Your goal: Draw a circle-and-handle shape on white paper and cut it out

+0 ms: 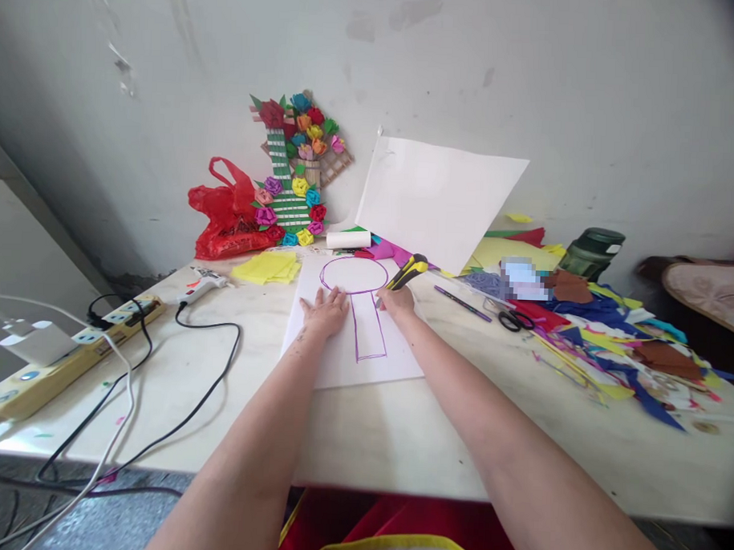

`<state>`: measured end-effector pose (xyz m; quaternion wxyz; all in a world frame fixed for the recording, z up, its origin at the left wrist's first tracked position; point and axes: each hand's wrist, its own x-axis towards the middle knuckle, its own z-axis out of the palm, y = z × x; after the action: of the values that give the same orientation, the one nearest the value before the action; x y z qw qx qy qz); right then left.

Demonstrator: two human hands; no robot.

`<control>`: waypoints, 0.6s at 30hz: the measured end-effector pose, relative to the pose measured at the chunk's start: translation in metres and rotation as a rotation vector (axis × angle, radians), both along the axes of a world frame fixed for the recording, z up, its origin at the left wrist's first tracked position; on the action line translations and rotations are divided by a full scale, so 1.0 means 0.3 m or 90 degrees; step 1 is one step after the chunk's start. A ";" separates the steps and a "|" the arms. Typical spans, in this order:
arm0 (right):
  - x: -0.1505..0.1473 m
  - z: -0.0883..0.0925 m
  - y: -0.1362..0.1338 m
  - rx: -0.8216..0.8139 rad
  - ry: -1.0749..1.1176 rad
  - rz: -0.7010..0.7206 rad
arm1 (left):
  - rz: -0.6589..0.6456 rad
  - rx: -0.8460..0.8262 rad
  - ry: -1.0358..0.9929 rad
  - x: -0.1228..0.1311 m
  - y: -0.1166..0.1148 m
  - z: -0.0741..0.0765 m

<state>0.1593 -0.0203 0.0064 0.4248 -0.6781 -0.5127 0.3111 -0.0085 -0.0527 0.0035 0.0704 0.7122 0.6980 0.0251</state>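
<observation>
A white sheet (340, 354) lies on the table with a purple outline (365, 323) drawn on it: a circle above a long narrow rectangle. My left hand (325, 310) rests flat on the sheet, fingers spread, just left of the outline. My right hand (396, 300) is closed around a yellow and black utility knife (408, 272), whose tip meets the paper where circle and rectangle join.
A purple pen (462, 303), black scissors (515, 320) and several coloured paper scraps (617, 340) lie to the right. A glue gun (201, 283), its black cable and a power strip (69, 349) are on the left. A paper flower craft (295, 172) and a white sheet (435, 199) lean on the wall.
</observation>
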 end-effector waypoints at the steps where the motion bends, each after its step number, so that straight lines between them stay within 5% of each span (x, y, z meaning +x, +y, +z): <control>1: 0.002 0.000 0.006 0.001 0.005 0.004 | 0.003 0.003 -0.001 0.001 0.005 -0.003; 9: 0.017 0.008 0.031 -0.039 0.036 0.064 | 0.021 0.027 -0.003 0.007 0.015 -0.008; 18: -0.003 0.020 -0.045 -0.029 -0.012 -0.009 | 0.027 0.038 -0.016 0.010 0.008 -0.005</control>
<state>0.1583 -0.0338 0.0125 0.4070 -0.6939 -0.5046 0.3134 -0.0054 -0.0504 0.0020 0.0574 0.6984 0.7112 0.0560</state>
